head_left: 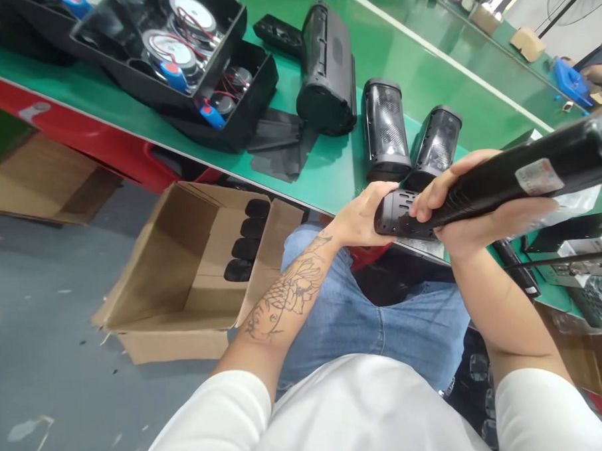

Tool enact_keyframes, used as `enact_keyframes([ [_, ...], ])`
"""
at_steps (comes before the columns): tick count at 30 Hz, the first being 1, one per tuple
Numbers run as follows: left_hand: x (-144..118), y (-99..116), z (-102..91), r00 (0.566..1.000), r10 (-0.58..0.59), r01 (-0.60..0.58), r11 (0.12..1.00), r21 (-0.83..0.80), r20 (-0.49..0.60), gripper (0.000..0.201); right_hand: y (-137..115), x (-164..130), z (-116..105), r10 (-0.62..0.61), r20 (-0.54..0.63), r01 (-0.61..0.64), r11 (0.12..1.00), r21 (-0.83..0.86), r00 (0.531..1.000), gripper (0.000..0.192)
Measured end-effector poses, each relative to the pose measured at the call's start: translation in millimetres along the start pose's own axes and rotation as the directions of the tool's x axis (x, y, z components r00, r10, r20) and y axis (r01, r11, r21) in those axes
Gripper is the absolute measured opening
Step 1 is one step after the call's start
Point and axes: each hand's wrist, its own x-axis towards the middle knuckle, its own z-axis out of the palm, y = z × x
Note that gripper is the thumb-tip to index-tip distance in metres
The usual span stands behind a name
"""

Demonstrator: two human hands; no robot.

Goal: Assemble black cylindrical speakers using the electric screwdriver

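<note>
- Both hands are gripping a long black speaker housing [498, 180], holding it in the air over the near edge of the green bench [414, 74], above the person's lap.
- Left hand [363, 216] is clamped on the vented end cap, fingers wrapping its left side.
- Right hand [473, 218] is closed around the body just beside the left hand, thumb on top, palm underneath.
- White label [538, 175] is showing on the housing toward its far end.
- Two finished speakers [386, 129] are lying on the bench just behind the hands, a larger one [327, 68] beyond them.
- Black tray [174, 51] of speaker drivers is sitting at far left.
- Open cardboard box [193, 270] is sitting on the floor left of the knee, dark parts lined up inside.
</note>
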Motion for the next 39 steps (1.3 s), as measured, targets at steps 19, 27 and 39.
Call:
enact_keyframes([
  [19,2.2,0.2,-0.3,1.000,0.014,-0.014,0.999,0.034,-0.010,0.107,17.5,-8.9,0.3,-0.050,0.086,0.046,0.998,0.046,0.995,0.073],
  [27,-0.6,-3.0,0.8,0.997,0.063,-0.063,0.998,0.012,-0.038,0.108,18.8,-14.6,-0.1,-0.011,0.074,0.011,1.000,0.000,0.997,0.073],
  [39,-6.9,-4.1,-4.8,0.999,0.052,-0.052,0.997,-0.050,-0.004,0.105,-52.9,12.3,-138.4,-0.367,-0.706,0.188,0.928,-0.321,0.606,0.071],
])
